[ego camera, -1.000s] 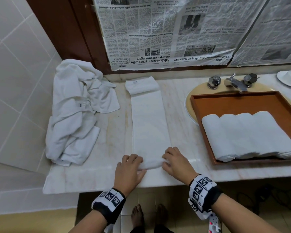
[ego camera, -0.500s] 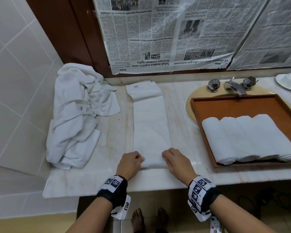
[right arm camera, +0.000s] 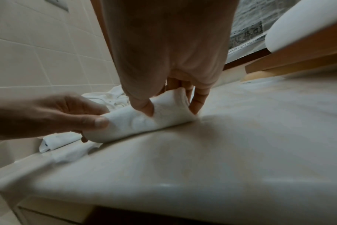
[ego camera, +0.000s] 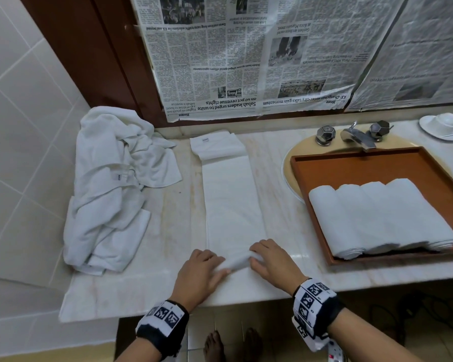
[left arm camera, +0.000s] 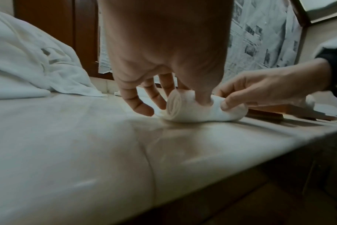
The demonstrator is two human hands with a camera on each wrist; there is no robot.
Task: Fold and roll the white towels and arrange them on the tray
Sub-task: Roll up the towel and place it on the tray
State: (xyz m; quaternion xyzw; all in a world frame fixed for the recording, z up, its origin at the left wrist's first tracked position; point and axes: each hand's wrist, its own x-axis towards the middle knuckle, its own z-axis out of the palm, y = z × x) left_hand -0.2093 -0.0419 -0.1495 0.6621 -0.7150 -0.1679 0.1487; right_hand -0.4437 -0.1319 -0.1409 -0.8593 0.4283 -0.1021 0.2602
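A long folded white towel (ego camera: 232,202) lies on the marble counter, stretching away from me. Its near end is a small tight roll (ego camera: 237,262) (left arm camera: 194,109) (right arm camera: 137,123). My left hand (ego camera: 202,270) (left arm camera: 164,85) grips the roll's left end, thumb on the near side and fingers behind. At the right end my right hand (ego camera: 270,262) (right arm camera: 169,91) pinches it the same way. The brown wooden tray (ego camera: 372,163) to the right holds several rolled white towels (ego camera: 377,218) side by side.
A heap of loose white towels (ego camera: 113,189) lies at the counter's left against the tiled wall. The tray sits over a sink with a chrome tap (ego camera: 356,134). A white cup and saucer (ego camera: 442,125) stand at the far right. Newspaper (ego camera: 246,56) covers the wall behind.
The roll at the towel's near end has thickened and crept a little forward; both hands stay on its ends, re-gripping as it turns.
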